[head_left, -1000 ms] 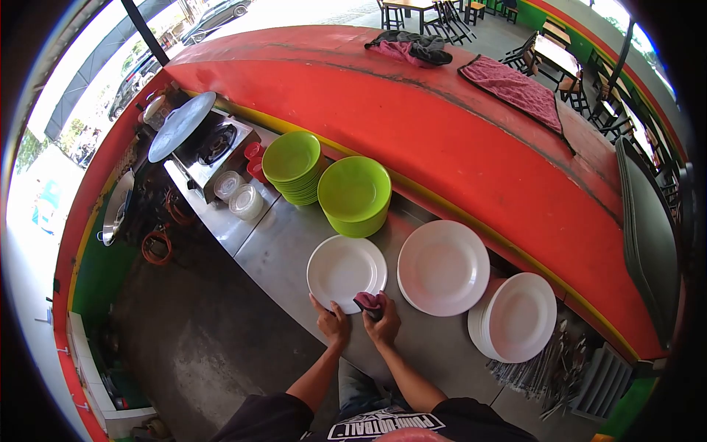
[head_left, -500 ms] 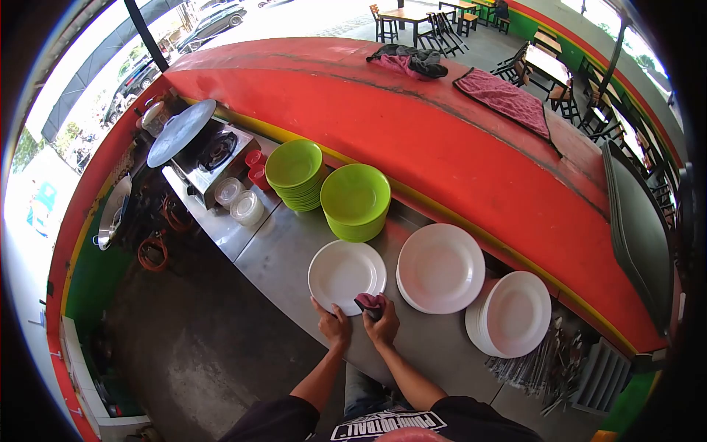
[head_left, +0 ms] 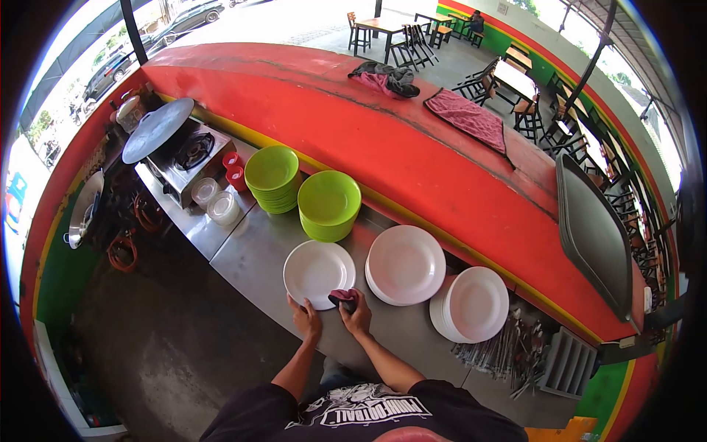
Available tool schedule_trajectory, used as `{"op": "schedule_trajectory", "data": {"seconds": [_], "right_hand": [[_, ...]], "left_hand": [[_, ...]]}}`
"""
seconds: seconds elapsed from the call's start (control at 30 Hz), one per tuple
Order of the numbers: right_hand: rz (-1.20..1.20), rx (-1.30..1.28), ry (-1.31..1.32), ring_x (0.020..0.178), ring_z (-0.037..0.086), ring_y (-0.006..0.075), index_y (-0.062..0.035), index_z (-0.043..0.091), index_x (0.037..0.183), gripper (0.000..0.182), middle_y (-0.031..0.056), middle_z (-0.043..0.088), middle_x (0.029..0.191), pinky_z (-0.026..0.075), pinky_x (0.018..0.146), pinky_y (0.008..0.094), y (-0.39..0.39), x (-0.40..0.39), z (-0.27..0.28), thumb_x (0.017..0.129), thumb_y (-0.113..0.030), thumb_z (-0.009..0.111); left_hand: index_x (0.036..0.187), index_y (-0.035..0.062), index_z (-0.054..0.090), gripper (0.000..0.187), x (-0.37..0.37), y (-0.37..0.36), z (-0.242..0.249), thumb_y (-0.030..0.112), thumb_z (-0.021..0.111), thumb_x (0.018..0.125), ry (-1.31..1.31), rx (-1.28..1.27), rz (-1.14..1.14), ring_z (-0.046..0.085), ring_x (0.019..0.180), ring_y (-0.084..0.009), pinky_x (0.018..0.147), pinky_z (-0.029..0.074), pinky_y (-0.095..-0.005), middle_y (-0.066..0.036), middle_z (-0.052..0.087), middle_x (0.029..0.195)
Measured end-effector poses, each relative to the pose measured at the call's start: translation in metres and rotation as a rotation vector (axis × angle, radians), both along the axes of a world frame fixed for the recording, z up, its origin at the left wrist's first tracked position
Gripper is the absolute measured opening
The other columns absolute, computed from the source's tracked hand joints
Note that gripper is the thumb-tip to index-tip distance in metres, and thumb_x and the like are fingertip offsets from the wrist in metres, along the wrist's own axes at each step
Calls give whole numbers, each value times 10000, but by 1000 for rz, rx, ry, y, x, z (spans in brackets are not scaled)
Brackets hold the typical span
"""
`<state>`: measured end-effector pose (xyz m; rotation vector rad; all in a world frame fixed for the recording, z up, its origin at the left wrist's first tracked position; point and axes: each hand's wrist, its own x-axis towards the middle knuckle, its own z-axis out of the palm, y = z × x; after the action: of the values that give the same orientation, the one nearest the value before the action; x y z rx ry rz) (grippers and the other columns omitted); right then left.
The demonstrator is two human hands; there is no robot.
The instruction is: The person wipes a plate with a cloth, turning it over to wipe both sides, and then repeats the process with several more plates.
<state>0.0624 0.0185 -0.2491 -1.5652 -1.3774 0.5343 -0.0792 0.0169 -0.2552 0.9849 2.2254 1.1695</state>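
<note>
A single white plate (head_left: pixel 318 271) lies on the steel counter (head_left: pixel 250 254) in front of me. My left hand (head_left: pixel 305 318) rests at the plate's near edge, fingers touching its rim. My right hand (head_left: pixel 357 313) grips a small dark pink cloth (head_left: pixel 343 297) pressed at the plate's near right rim. Right of it stands a stack of white plates (head_left: pixel 405 264), then another white stack (head_left: pixel 475 303).
Two stacks of green bowls (head_left: pixel 328 203) (head_left: pixel 272 175) stand behind the plate. A gas stove (head_left: pixel 184 158), red cups (head_left: pixel 236 175) and clear containers (head_left: pixel 222 207) are at left. Cutlery (head_left: pixel 512 350) lies at right. A red bar top (head_left: pixel 412 140) carries cloths and a grey tray (head_left: pixel 593 232).
The view has shifted, so everything sits further left in the picture. Both hands stay at the plate's near edge with the cloth; no clear movement of the plate.
</note>
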Motion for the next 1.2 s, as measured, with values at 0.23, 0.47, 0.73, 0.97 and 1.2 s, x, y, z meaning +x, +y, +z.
{"op": "schedule_trajectory", "data": {"seconds": [0.23, 0.47, 0.73, 0.97, 1.2], "right_hand": [[-155, -249, 554, 954, 641, 191, -16, 568, 1218, 413, 82, 661, 1077, 510, 833, 325, -38, 58, -3, 866, -173, 719], [-422, -266, 981, 815, 639, 168, -50, 547, 1192, 365, 82, 640, 1038, 526, 652, 288, -65, 90, 42, 899, -225, 679], [-470, -175, 1083, 693, 623, 159, -75, 579, 1185, 361, 62, 653, 933, 499, 539, 282, -68, 99, 85, 910, -295, 662], [-556, -106, 979, 768, 627, 173, -75, 558, 1204, 428, 52, 628, 997, 519, 591, 298, -52, 104, 77, 877, -319, 688], [-717, -76, 999, 800, 606, 178, -63, 517, 1238, 487, 62, 592, 1037, 516, 634, 328, -41, 105, 78, 859, -314, 694]], "left_hand": [[1190, -6, 535, 257, 19, 0, 61, 164, 563, 999, -300, 148, -306, 510, 540, -107, 538, 412, -296, -12, 542, 589], [1385, 0, 428, 594, 110, 52, 99, 277, 684, 926, -330, 299, -658, 554, 1132, -301, 956, 457, -419, -207, 539, 1209], [1490, -105, 179, 934, 162, 75, 67, 130, 748, 787, -265, 313, -528, 395, 1368, -429, 1134, 339, -437, -316, 351, 1479], [1490, -20, 285, 751, 144, 88, 66, 48, 649, 836, -422, 325, -646, 513, 1263, -384, 1066, 409, -418, -265, 505, 1361], [1473, 11, 341, 679, 122, 91, 97, 13, 612, 850, -479, 352, -678, 546, 1234, -333, 1042, 429, -395, -236, 555, 1314]]}}
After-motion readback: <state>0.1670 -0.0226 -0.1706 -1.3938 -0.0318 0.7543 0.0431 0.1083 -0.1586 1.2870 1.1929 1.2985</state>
